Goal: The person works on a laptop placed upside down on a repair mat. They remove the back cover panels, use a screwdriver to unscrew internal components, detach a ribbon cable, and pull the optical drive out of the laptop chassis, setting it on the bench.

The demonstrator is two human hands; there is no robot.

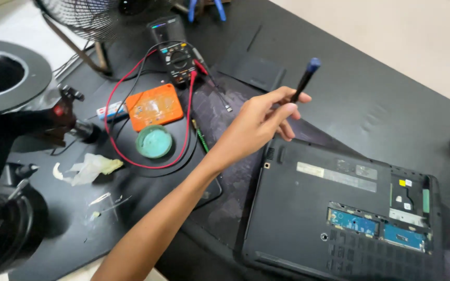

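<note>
Fingers (282, 106) clamp a blue-tipped screwdriver (305, 78) above the opened laptop (308, 208), beyond a round green dish (153, 141)

The screwdriver (304, 78) is partly hidden: its lower shaft and tip sit behind the fingers of the left hand (259, 125), so the tip type cannot be determined. The right hand is out of frame. The laptop (339, 208) is cut off by the bottom edge. The fan (79, 18) and the blue-handled pliers (204, 9) are cut off by the top edge. The ring-shaped stand (6, 73) runs past the left edge. The multimeter (178, 60) dial markings are too small to read.
</note>
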